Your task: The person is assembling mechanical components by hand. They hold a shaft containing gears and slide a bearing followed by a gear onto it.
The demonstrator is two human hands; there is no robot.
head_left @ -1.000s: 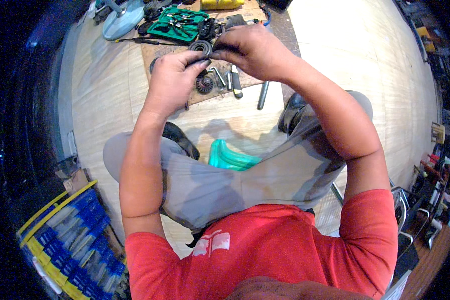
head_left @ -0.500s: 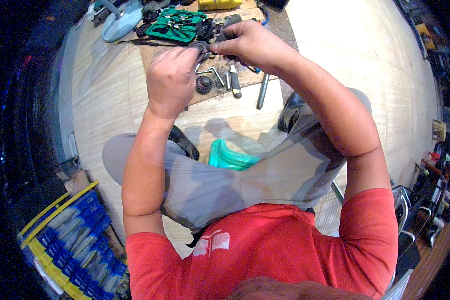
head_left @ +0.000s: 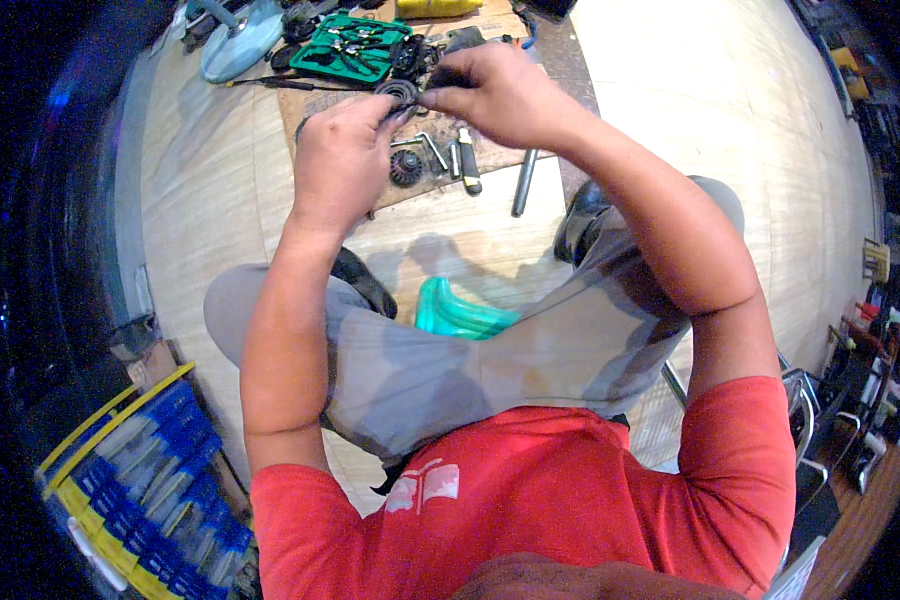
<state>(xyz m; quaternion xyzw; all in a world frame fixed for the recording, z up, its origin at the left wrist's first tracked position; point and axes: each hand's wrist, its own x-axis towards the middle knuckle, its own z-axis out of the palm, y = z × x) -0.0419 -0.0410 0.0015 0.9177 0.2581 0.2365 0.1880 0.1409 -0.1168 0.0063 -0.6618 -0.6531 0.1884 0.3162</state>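
Between both hands, held up over the work board, is a small dark toothed gear, pinched at its rim; most of it is covered by fingertips, so its full shape is hard to make out. The left hand curls closed on the gear from below and the left, while the right hand closes on it from the right, its fingers also hiding whatever small part sits at the gear's centre. Just beneath the hands a second dark gear lies on a brown board, beside a few short metal tools that are too blurred to name and a grey metal rod slanting off the board's near edge. Farther back on the board sits a green tray of tools, and left of it a pale blue round disc, partly cut off at the top of the view. The floor is light wood planks. The person sits with grey-trousered knees apart, a translucent green plastic object on the floor between them. At the lower left stands a yellow-edged rack of blue packets; at the far right, shelves of small packages are dim and indistinct.
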